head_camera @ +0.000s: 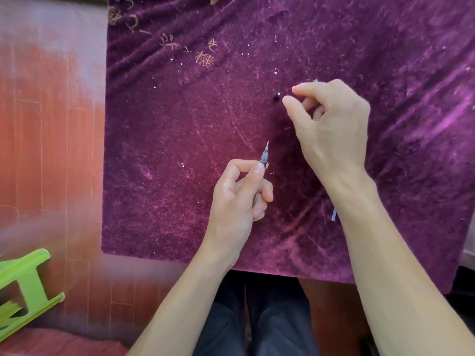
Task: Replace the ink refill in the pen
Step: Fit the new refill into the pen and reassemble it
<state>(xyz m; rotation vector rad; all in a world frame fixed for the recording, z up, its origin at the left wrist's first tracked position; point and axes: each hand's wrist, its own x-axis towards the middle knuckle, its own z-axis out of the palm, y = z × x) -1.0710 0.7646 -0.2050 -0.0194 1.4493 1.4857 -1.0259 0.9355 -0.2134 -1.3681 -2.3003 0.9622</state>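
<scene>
Purple cloth (180,124) covers table, probably stops small parts rolling. Right hand (331,119) hovers, fingers curled, thumb and forefinger apart; holding anything, cannot tell. Left hand (239,199) pinches pen (264,156), tip pointing away, steady for work. Small dark piece (276,97) lies on cloth just beside right hand.

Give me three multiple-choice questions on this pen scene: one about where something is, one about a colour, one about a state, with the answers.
1. Where does the small dark piece lie? A on the cloth, beside the fingertips of the right hand; B in a drawer; C on a plate.
2. What colour is the cloth? A green; B purple; C white.
3. How is the pen? A lying on the cloth; B gripped in the left hand, tip pointing away; C snapped in two.
Answers: A, it sits on the cloth just off the thumb tip; B, purple velvet throughout; B, fingers curl round its barrel.
</scene>
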